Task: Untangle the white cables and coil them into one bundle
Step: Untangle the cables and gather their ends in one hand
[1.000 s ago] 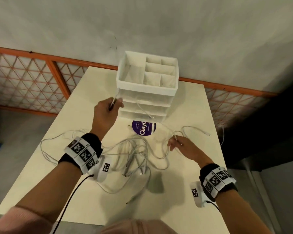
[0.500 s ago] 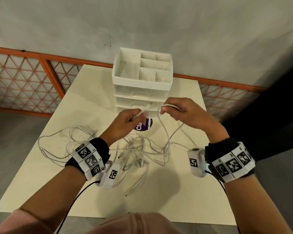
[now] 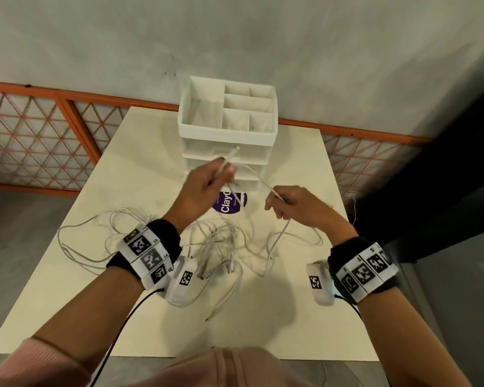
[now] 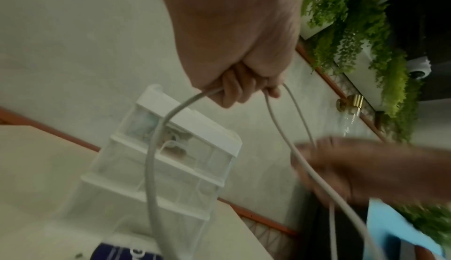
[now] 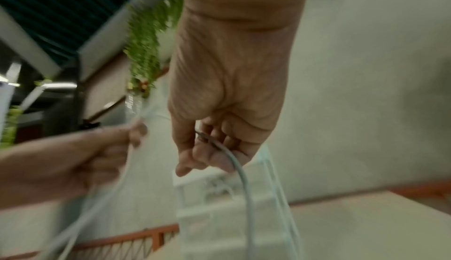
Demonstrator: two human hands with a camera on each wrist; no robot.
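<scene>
Left hand (image 3: 204, 188) is raised above the table (image 3: 305, 317), fingers curled round one white cable (image 3: 252, 174); the cable's plug end sticks up past the fingers toward the drawer unit (image 3: 227, 129). In the left wrist view two strands leave the closed fist (image 4: 234, 55) — one drops toward the table, the other runs across to the right hand.

Right hand (image 3: 302, 205) is to the right and slightly nearer, thumb and fingers pinching the same cable. In the right wrist view the strand passes through the curled fingers (image 5: 214, 156) and hangs down.

The span between the two hands is slack, arching in front of the drawer unit. Below the right hand the cable falls to the table and joins the cable tangle (image 3: 221, 247).

The tangle lies mid-table, between and just under the two wrists, uncoiled. Loose loops (image 3: 95, 241) spread from it to the left; another loop (image 3: 305, 238) lies to the right under the right forearm.

Surroundings: white drawer unit with open top compartments stands at the far edge of the table, directly behind the held span. A purple round sticker (image 3: 229, 203) lies on the table just in front of it, partly hidden by the left hand. Orange lattice railing (image 3: 39, 141) runs behind the table; grey wall beyond.
</scene>
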